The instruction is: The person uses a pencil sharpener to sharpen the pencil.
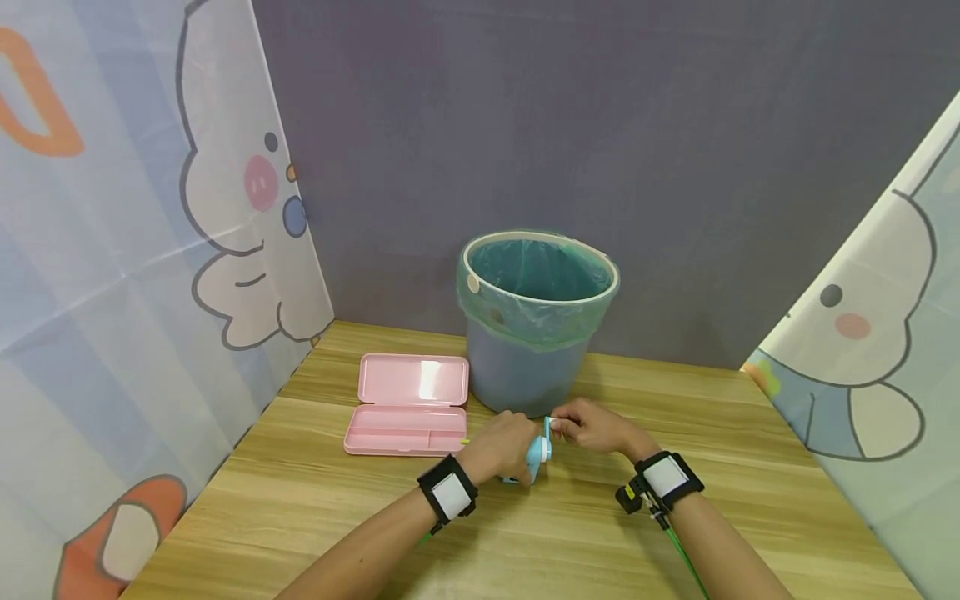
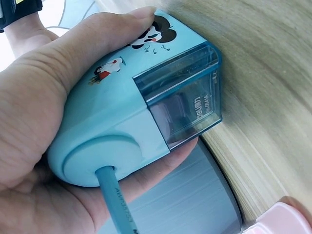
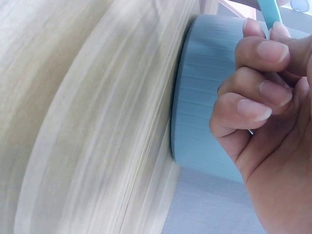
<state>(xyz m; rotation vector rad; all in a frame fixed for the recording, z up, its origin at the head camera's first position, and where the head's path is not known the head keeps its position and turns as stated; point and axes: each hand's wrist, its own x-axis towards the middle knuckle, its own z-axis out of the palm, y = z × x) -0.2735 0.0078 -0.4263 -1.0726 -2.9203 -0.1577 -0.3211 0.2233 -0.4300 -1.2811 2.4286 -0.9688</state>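
Left hand clamped round blue crank pencil sharpener, before lined bin, crank side facing right; pencil in it, long axis roughly left-right, free end left. Right hand pinching crank handle.

Bin on table, centre of frame. Pencil case to its left; sharpener in front, in left hand.
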